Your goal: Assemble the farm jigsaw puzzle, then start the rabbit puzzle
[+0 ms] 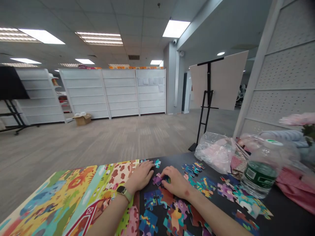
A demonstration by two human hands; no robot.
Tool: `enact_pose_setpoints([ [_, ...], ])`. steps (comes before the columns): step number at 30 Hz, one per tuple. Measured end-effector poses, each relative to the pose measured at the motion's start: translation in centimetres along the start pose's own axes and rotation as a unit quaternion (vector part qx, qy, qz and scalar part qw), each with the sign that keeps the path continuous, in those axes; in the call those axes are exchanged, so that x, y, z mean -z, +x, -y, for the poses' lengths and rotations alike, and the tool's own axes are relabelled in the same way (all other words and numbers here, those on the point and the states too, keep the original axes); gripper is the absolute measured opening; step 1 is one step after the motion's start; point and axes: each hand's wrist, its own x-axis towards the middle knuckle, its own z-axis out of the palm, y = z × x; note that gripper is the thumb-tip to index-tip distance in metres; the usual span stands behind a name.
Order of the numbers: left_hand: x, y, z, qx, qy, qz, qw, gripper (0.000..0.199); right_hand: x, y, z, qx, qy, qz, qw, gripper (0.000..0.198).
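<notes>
My left hand (140, 175) lies flat with fingers stretched out, across the right edge of a colourful illustrated board (86, 186); a watch is on its wrist. By its fingertips is a small teal puzzle piece (157, 163). My right hand (174, 181) is curled low over the dark table, its fingers closed on a purple puzzle piece (157, 179). Nearer to me, several joined blue, orange and purple puzzle pieces (176, 214) lie below the right hand. Loose blue pieces (193, 168) sit beyond it.
On the right stand a water bottle (260, 172) with a green label and a clear plastic bag (215, 152). More puzzle pieces (251, 200) lie before the bottle. Past the table's far edge are an easel (208, 98), white shelves (120, 93) and a cardboard box (83, 119).
</notes>
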Motion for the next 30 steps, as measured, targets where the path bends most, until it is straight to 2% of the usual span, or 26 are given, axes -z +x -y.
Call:
enact_pose_setpoints([
  [3,-0.4,0.0,0.0,0.005,0.001,0.004,1.0,0.043,0.2,-0.2,-0.3,0.01,0.005,0.009,1.0,0.034],
  [5,-0.6,-0.1,-0.2,0.008,0.003,0.002,1.0,0.045,0.2,-0.2,-0.2,0.022,0.006,0.021,1.0,0.038],
  [12,-0.8,-0.1,-0.2,-0.001,-0.001,-0.014,1.0,0.043,0.3,0.0,0.0,0.032,-0.016,0.018,0.999,0.013],
  [14,-0.7,-0.1,-0.2,-0.006,-0.005,-0.024,1.0,0.041,1.0,0.3,-0.6,0.012,-0.037,-0.004,0.999,0.014],
  [17,-0.6,-0.1,-0.2,-0.013,-0.014,-0.041,0.999,0.037,2.2,0.8,-2.1,-0.058,-0.092,-0.065,0.992,0.032],
  [19,-0.6,-0.1,-0.2,-0.015,-0.019,-0.051,0.998,0.035,2.6,1.0,-3.0,-0.093,-0.127,-0.076,0.985,0.035],
  [22,-0.7,-0.2,-0.2,-0.018,-0.025,-0.064,0.997,0.033,2.5,0.8,-3.4,-0.098,-0.159,-0.04,0.982,0.028],
  [25,-0.7,-0.2,-0.2,-0.02,-0.03,-0.069,0.997,0.029,1.8,0.9,-2.5,-0.089,-0.181,-0.007,0.979,0.028],
  [30,-0.6,-0.2,-0.2,-0.031,-0.038,-0.072,0.996,0.025,0.9,3.4,-1.4,-0.081,-0.195,0.04,0.977,0.024],
])
